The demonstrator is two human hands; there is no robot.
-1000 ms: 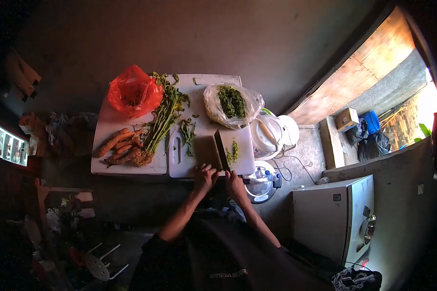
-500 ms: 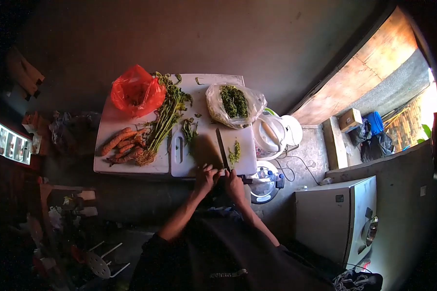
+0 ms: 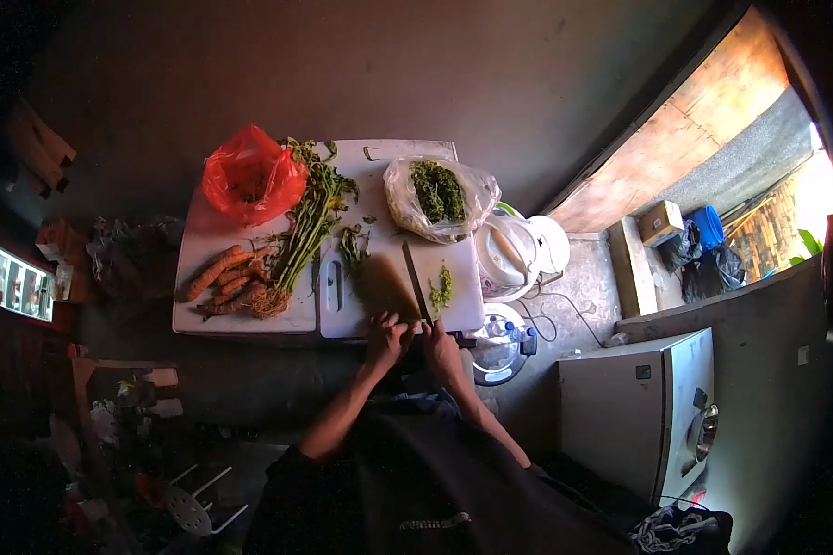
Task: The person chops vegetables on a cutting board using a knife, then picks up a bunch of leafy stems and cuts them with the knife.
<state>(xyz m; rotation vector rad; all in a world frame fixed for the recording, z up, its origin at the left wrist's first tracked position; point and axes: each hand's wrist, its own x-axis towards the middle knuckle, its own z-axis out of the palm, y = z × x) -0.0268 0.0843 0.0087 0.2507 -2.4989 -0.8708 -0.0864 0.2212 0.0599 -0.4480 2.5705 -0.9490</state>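
The knife (image 3: 415, 279) has its tip shifted slightly toward the slotted end of the cutting board (image 3: 347, 320) since the earlier frame. The right hand (image 3: 441, 348) clenches its handle at the board's near edge; the left hand (image 3: 385, 340) curls beside it there (its fingers hide whether they pinch anything, so I cannot tell). The dark blade slants over the board, standing between the left hand and the chopped greens (image 3: 441, 289) on the board's right. Left of the board lie carrots (image 3: 227, 279) and green stalks (image 3: 303, 243); a clear bag (image 3: 473, 196) sits by its far edge.
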